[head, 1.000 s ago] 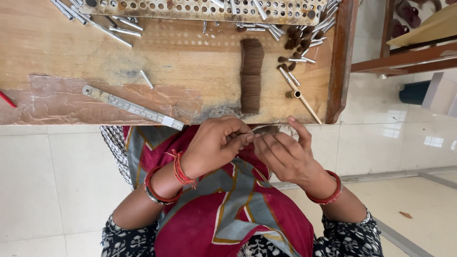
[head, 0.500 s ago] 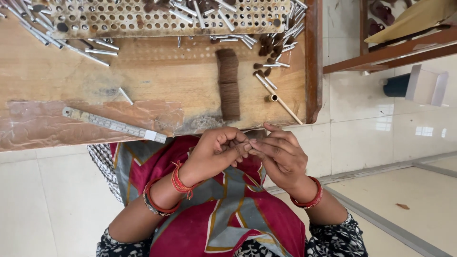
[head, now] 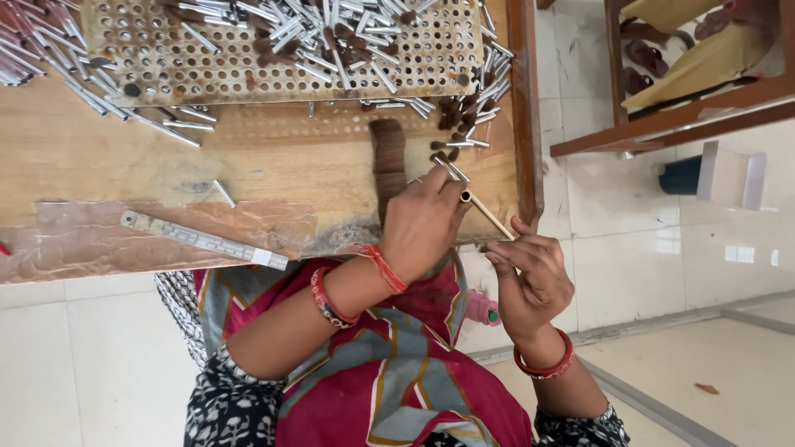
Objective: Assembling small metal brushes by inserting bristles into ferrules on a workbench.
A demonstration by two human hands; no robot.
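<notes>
My left hand [head: 422, 223], with red bangles at the wrist, reaches over the near edge of the wooden table [head: 248, 165]. Its fingertips rest among short metal tubes [head: 451, 168] beside a dark brown brush-like bar [head: 387, 157]. Its fingers are curled away from me, so a grip is hidden. A thin pale stick [head: 484, 213] lies on the table between the hands. My right hand [head: 534, 281] hovers just off the table edge by the stick's near end, fingers bent together. I cannot tell if it holds anything.
A perforated board [head: 166, 58] at the back of the table carries several metal tubes and brown pieces. A metal ruler [head: 203, 240] lies along the near edge at left. A wooden frame [head: 662, 124] stands on the tiled floor at right.
Both hands were pinched together over my lap on a thin piece. They have since parted, and my left hand has moved up onto the table.
</notes>
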